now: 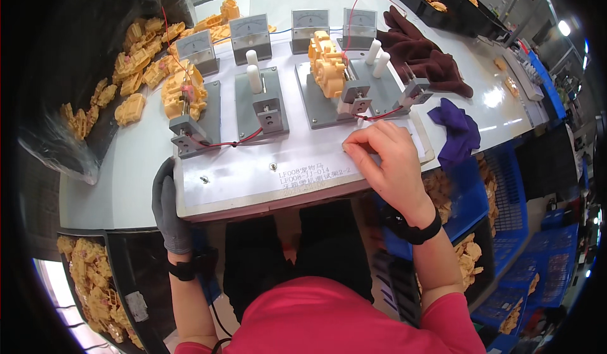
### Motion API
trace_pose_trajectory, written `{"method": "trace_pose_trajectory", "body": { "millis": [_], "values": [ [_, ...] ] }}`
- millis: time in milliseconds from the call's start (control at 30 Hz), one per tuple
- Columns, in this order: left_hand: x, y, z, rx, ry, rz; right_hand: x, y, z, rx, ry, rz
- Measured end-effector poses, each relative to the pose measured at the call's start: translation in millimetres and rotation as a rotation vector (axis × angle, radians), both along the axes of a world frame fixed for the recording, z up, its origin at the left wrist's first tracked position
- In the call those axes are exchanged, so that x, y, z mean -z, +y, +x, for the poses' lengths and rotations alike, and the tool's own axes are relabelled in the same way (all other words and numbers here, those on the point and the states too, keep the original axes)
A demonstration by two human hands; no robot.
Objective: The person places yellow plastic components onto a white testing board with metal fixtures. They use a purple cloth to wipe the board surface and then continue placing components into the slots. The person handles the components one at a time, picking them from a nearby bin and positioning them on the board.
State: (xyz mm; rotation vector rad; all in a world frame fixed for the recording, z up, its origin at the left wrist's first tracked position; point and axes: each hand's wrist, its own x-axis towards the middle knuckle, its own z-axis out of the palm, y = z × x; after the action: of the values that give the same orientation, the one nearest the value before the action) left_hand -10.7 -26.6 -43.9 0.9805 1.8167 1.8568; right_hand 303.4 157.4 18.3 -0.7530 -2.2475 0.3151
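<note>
My left hand (165, 210), in a grey glove, lies along the left edge of a white test board (243, 189), its fingers stretched out and holding nothing. Near the board's front right, my bare right hand (387, 164) has thumb and index finger pinched together; whatever is between them is hidden. Two small metal toggle switches (273, 166) show on the front of the board. A yellow plastic gearbox (327, 66) sits on a grey fixture right of the middle. Another yellow gearbox (177, 101) is on the left fixture, and the fixture (270, 110) between them carries white pegs.
Several panel meters (250, 36) stand behind the fixtures. Loose yellow gearboxes (136, 63) are heaped at the left. A dark brown cloth (417, 50) and a purple cloth (454, 133) lie to the right. Bins of yellow parts (95, 284) and blue baskets (537, 265) flank me below.
</note>
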Motion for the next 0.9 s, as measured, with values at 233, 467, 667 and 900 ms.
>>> {"method": "trace_pose_trajectory", "body": {
  "millis": [233,467,667,900],
  "values": [
    [1.3,-1.8,-1.3,0.025,0.017,0.001,1.4,0.7,-0.6,0.002,0.006,-0.018],
    [4.3,-1.7,-1.3,0.034,0.002,0.023,2.1,-0.8,-0.6,0.008,0.013,-0.02],
    [1.5,-3.3,-2.0,0.061,-0.02,0.038,-1.0,-4.1,2.5,0.024,0.0,-0.078],
    [-101.5,-11.6,16.9,0.095,0.187,0.165,-2.4,-5.3,-0.5,-0.027,0.445,-0.293]
  ]
}}
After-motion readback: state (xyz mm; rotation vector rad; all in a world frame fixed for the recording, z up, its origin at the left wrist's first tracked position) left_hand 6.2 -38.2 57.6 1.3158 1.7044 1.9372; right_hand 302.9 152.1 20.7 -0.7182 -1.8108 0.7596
